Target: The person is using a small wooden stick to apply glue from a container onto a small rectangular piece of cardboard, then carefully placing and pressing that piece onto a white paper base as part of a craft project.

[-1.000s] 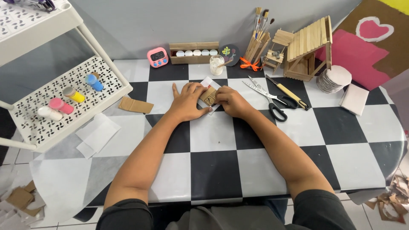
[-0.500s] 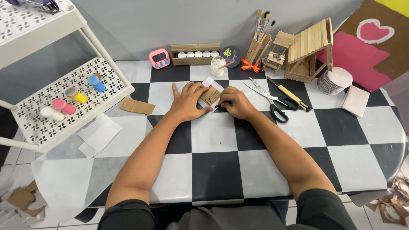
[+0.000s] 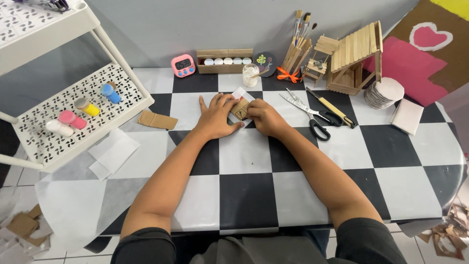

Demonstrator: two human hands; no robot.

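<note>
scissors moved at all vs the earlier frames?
No. The scissors lie as before, just left of the yellow-handled tool, across the same squares of the checkered table.

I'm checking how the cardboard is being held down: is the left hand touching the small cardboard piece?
Touching. The head view shows the left hand lying flat with its fingers overlapping the small cardboard piece, no gap visible.

1 head camera looked steeply down from above the table's near edge, facing its far edge closely.
</note>
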